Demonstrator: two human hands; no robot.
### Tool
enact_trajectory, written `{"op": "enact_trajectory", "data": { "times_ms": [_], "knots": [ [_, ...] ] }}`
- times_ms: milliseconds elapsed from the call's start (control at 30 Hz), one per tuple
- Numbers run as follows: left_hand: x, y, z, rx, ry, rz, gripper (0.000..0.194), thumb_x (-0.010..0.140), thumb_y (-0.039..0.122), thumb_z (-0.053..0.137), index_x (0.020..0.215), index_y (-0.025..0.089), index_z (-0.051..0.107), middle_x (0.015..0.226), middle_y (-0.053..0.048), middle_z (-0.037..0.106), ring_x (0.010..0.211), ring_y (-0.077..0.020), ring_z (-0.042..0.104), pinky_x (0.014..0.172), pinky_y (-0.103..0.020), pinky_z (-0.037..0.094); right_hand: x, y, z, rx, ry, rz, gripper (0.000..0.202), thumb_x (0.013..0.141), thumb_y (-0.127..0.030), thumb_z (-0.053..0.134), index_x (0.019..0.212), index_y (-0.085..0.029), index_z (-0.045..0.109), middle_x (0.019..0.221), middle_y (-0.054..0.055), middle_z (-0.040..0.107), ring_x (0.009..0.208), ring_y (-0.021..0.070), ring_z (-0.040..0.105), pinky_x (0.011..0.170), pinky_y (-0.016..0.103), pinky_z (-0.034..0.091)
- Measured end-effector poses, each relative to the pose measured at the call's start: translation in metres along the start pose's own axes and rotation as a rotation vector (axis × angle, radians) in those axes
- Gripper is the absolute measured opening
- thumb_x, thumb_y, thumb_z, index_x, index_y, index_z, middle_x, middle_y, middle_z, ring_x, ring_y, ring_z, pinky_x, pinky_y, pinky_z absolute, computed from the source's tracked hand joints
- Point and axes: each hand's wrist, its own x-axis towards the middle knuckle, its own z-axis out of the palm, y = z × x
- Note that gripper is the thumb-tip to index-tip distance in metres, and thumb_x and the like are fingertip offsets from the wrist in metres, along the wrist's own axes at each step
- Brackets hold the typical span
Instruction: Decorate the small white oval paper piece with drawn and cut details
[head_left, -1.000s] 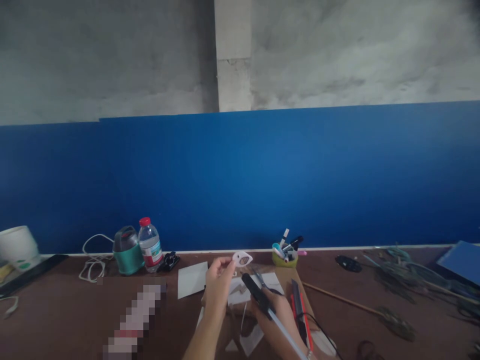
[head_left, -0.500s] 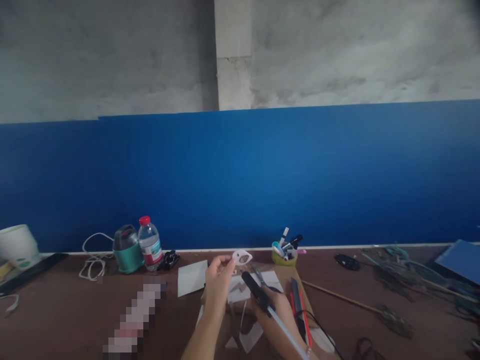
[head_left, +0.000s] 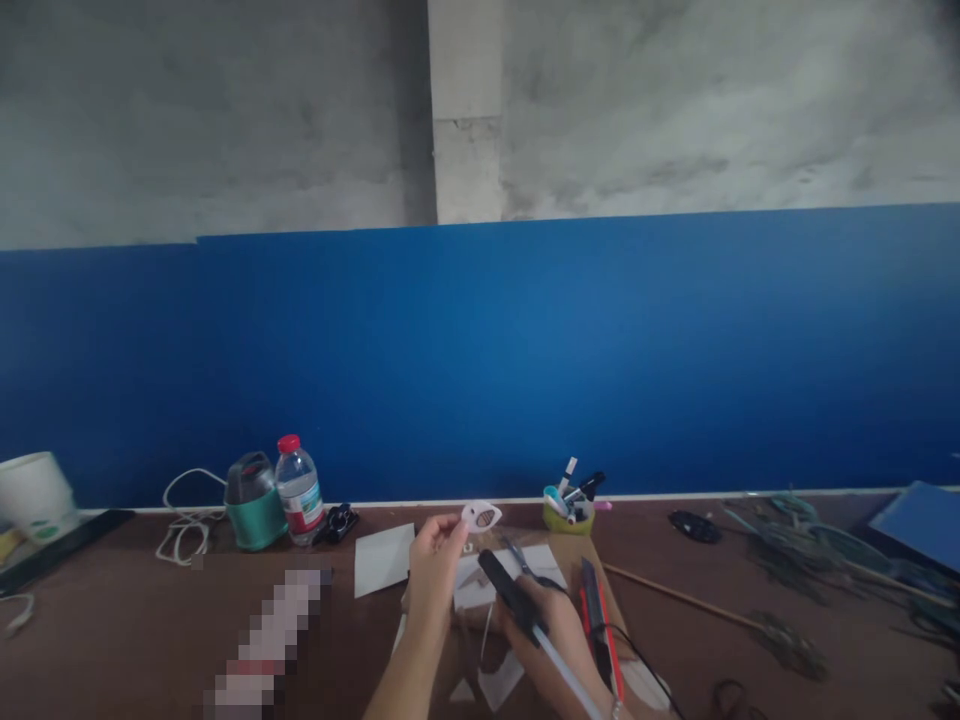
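Observation:
My left hand (head_left: 431,560) pinches a small white leaf-shaped cutout (head_left: 486,516) by its left end, raised above the table. Dark stripes and a dot mark the cutout. Wrapped in my right hand (head_left: 553,622) is a black hot glue gun (head_left: 510,590), with a translucent glue stick (head_left: 566,668) running out of its back toward me. The gun's front end is a little below the cutout and apart from it. Beneath the hands lie white paper pieces (head_left: 474,592) on a brown board (head_left: 577,549). Scissors (head_left: 517,552) rest just past my right hand, partly hidden.
A red and black utility knife (head_left: 598,625) lies right of my right hand, near a black cord. Behind stands a yellow-green pen cup (head_left: 559,518). At left are a water bottle (head_left: 301,495), a teal container (head_left: 256,522) and white paper (head_left: 384,560). A thin stick (head_left: 682,595) lies at right.
The cutout and the front end of the glue gun have shifted very slightly left. Both hands keep their holds; the rest looks the same.

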Motion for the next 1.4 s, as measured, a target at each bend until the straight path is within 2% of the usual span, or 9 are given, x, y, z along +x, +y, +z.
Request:
{"op": "enact_trajectory", "data": {
  "times_ms": [167, 300, 467, 567, 767, 933, 1133, 1233, 1400],
  "knots": [
    [-0.002, 0.001, -0.001, -0.036, 0.016, 0.021, 0.033, 0.06, 0.042, 0.071, 0.077, 0.014, 0.066, 0.075, -0.007, 0.071, 0.074, -0.0202, 0.064, 0.067, -0.026, 0.046, 0.001, -0.004, -0.021, -0.156, -0.007, -0.104, 0.016, 0.073, -0.018, 0.045, 0.085, -0.023, 0.056, 0.07, 0.002, 0.068, 0.065, 0.0191, 0.063, 0.055, 0.023, 0.034],
    [-0.005, 0.005, -0.003, -0.027, 0.039, 0.017, 0.032, 0.061, 0.042, 0.071, 0.077, 0.015, 0.066, 0.075, -0.006, 0.071, 0.075, -0.0213, 0.064, 0.068, -0.028, 0.046, 0.012, 0.003, -0.062, -0.345, -0.114, -0.156, 0.035, 0.063, -0.013, 0.05, 0.097, -0.02, 0.053, 0.078, 0.007, 0.069, 0.075, 0.0238, 0.063, 0.061, 0.025, 0.035],
    [-0.005, 0.007, -0.002, -0.074, 0.026, -0.039, 0.027, 0.06, 0.038, 0.071, 0.074, 0.015, 0.065, 0.077, -0.008, 0.072, 0.081, -0.0235, 0.065, 0.071, -0.029, 0.047, 0.022, 0.066, -0.118, -0.473, -0.237, 0.204, 0.051, 0.064, -0.008, 0.048, 0.113, -0.018, 0.052, 0.101, 0.015, 0.067, 0.092, 0.0282, 0.062, 0.07, 0.031, 0.039],
    [-0.006, 0.005, -0.001, -0.081, 0.015, -0.049, 0.027, 0.059, 0.038, 0.071, 0.073, 0.016, 0.064, 0.076, -0.008, 0.072, 0.079, -0.0236, 0.066, 0.07, -0.029, 0.048, 0.023, 0.108, -0.129, -0.563, -0.188, 0.329, 0.054, 0.068, -0.007, 0.046, 0.119, -0.024, 0.055, 0.115, 0.017, 0.063, 0.101, 0.0314, 0.06, 0.071, 0.036, 0.04],
    [-0.008, 0.004, 0.001, -0.058, -0.004, -0.061, 0.029, 0.06, 0.039, 0.071, 0.074, 0.015, 0.064, 0.076, -0.008, 0.072, 0.076, -0.0228, 0.066, 0.068, -0.029, 0.047, 0.023, 0.128, -0.122, -0.643, -0.209, 0.357, 0.053, 0.064, 0.0, 0.047, 0.111, -0.02, 0.062, 0.106, 0.016, 0.066, 0.099, 0.0284, 0.06, 0.077, 0.035, 0.039],
    [-0.01, 0.01, 0.002, -0.052, 0.004, -0.064, 0.027, 0.06, 0.038, 0.07, 0.074, 0.015, 0.065, 0.076, -0.008, 0.072, 0.077, -0.023, 0.066, 0.068, -0.028, 0.047, 0.029, 0.073, -0.116, -0.738, -0.036, 0.315, 0.034, 0.073, -0.012, 0.044, 0.098, -0.021, 0.065, 0.104, 0.015, 0.064, 0.102, 0.0361, 0.054, 0.079, 0.046, 0.035],
    [-0.007, 0.009, 0.0, -0.088, 0.061, -0.022, 0.026, 0.059, 0.036, 0.071, 0.073, 0.015, 0.064, 0.075, -0.008, 0.072, 0.079, -0.0233, 0.065, 0.072, -0.03, 0.046, 0.041, -0.007, -0.037, -0.416, -0.147, -0.054, 0.024, 0.079, -0.022, 0.047, 0.084, -0.025, 0.07, 0.101, 0.006, 0.068, 0.102, 0.025, 0.055, 0.082, 0.033, 0.034],
    [-0.005, 0.008, -0.002, -0.101, 0.048, -0.021, 0.028, 0.06, 0.037, 0.071, 0.075, 0.014, 0.065, 0.077, -0.008, 0.072, 0.079, -0.0228, 0.064, 0.073, -0.03, 0.046, 0.046, -0.015, -0.005, -0.404, -0.141, -0.058, 0.023, 0.078, -0.026, 0.051, 0.09, -0.023, 0.07, 0.102, 0.008, 0.066, 0.104, 0.0268, 0.052, 0.083, 0.035, 0.033],
    [0.001, 0.004, -0.005, -0.087, 0.042, -0.036, 0.031, 0.06, 0.039, 0.072, 0.077, 0.014, 0.065, 0.079, -0.009, 0.072, 0.081, -0.023, 0.064, 0.07, -0.028, 0.045, 0.049, -0.013, 0.013, -0.398, -0.103, -0.019, 0.016, 0.075, -0.026, 0.055, 0.08, -0.022, 0.07, 0.098, 0.007, 0.066, 0.102, 0.0261, 0.052, 0.083, 0.035, 0.032]
  ]
}}
